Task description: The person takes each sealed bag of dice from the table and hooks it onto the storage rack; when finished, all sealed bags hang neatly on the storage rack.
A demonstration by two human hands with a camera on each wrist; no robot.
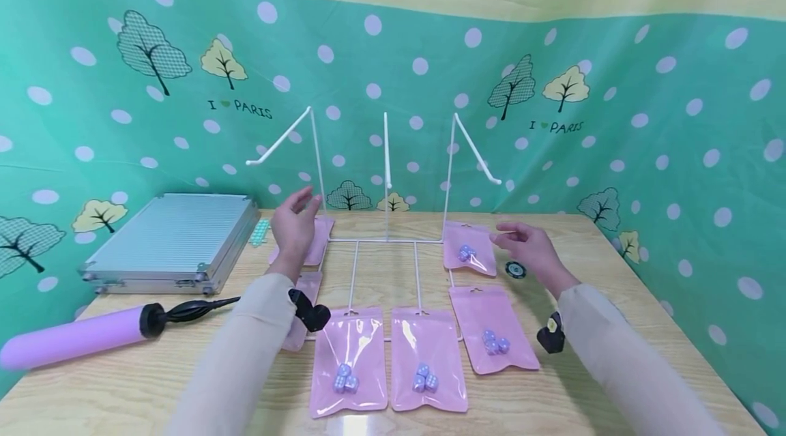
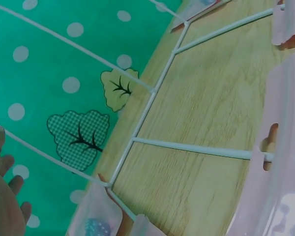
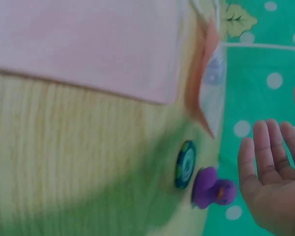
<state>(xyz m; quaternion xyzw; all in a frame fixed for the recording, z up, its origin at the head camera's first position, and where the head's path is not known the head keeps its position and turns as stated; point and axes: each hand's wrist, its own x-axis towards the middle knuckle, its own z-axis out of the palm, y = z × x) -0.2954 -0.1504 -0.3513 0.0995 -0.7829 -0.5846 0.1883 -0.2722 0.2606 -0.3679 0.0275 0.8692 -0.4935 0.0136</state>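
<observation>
A white wire rack (image 1: 387, 241) stands on the wooden table, three hooks slanting from its uprights. Pink zip pouches ring its base: a front left pouch (image 1: 350, 347), a front right pouch (image 1: 424, 340), a right pouch (image 1: 491, 316) and a back right pouch (image 1: 460, 235), each with lilac dice showing through. Two more on the left side are partly behind my left arm. My left hand (image 1: 295, 228), empty with fingers loosely bent, is beside the left upright, overlapping the back left pouch (image 1: 321, 241). My right hand (image 1: 531, 248) is empty too, fingertips close to the back right pouch.
A dark round chip (image 3: 186, 164) and a purple toy duck (image 3: 205, 189) are near my right hand. At the table's left are a silver ribbed case (image 1: 166, 238) and a purple cylinder with a black tapered end (image 1: 80, 337). A patterned cloth (image 1: 393, 47) hangs behind.
</observation>
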